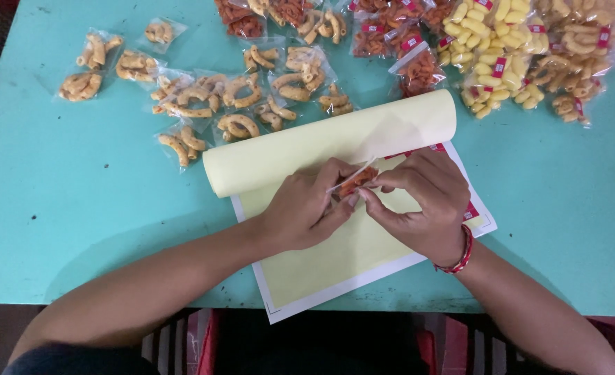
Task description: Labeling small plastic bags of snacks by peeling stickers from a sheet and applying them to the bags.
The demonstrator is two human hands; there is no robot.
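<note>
Over the pale yellow sheet (pixel 335 257), just below its curled-up roll (pixel 335 142), I hold a small clear packet of orange snacks (pixel 355 182) between both hands, its long axis slanting up to the right. My left hand (pixel 306 207) pinches its lower left end and my right hand (pixel 425 201) pinches the side toward me, fingertips of both nearly touching. The packet lies dead centre between them, neither hand nearer, on the turquoise table (pixel 78 194).
</note>
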